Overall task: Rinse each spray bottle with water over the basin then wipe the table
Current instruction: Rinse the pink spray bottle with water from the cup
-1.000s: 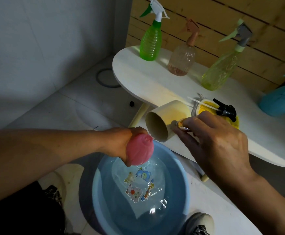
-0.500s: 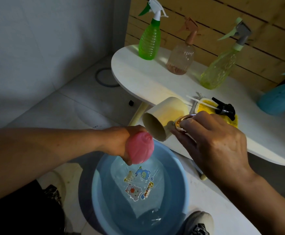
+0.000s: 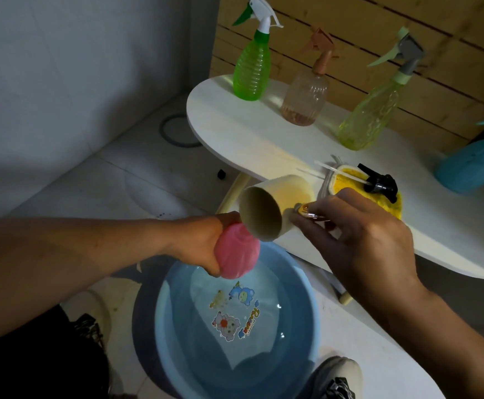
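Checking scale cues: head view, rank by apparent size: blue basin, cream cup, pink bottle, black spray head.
1. Blue basin, largest by far.
2. Cream cup.
3. Pink bottle, partly covered by the left hand, so close to the cup and unsure.
4. Black spray head, smallest, though it lies farther from the camera.

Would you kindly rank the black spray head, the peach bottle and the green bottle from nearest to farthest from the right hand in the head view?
From the right hand:
1. Black spray head, on the yellow cloth just beyond it.
2. Peach bottle, mid-table by the wooden wall.
3. Green bottle, at the table's far left end.
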`<state>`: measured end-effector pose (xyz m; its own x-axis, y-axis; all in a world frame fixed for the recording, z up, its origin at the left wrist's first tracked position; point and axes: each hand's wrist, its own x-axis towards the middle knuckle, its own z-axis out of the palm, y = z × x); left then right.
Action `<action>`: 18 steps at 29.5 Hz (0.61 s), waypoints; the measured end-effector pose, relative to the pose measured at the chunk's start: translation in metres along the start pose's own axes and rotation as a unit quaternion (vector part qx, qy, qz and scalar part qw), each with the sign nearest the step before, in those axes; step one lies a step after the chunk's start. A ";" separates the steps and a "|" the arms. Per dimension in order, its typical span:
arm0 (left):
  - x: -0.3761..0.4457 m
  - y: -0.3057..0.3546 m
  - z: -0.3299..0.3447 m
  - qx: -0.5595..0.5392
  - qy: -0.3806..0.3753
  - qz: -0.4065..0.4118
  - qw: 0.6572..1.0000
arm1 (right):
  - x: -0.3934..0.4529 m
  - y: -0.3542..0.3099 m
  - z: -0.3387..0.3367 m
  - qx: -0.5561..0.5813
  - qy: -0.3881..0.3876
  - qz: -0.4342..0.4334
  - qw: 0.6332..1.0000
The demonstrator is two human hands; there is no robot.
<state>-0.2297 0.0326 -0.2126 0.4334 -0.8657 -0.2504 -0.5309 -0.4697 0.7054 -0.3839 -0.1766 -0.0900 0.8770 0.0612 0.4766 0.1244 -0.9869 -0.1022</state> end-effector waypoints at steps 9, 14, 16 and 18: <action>-0.014 -0.021 0.004 -0.029 -0.016 -0.007 0.999 | -0.006 0.014 0.008 0.134 -0.142 0.254 0.947; -0.024 -0.029 0.006 -0.004 -0.012 -0.025 1.000 | -0.011 0.040 0.047 0.128 -0.247 0.278 0.920; -0.024 -0.031 0.004 -0.009 -0.012 -0.030 0.999 | -0.010 0.053 0.071 0.117 -0.310 0.288 0.898; -0.024 -0.029 0.003 -0.010 -0.013 -0.029 0.999 | -0.015 0.063 0.099 0.103 -0.371 0.287 0.877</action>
<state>-0.2269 0.0667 -0.2286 0.4431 -0.8418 -0.3083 -0.4907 -0.5155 0.7024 -0.3434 -0.2250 -0.1901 0.8737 -0.2822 -0.3962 -0.4226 -0.8437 -0.3309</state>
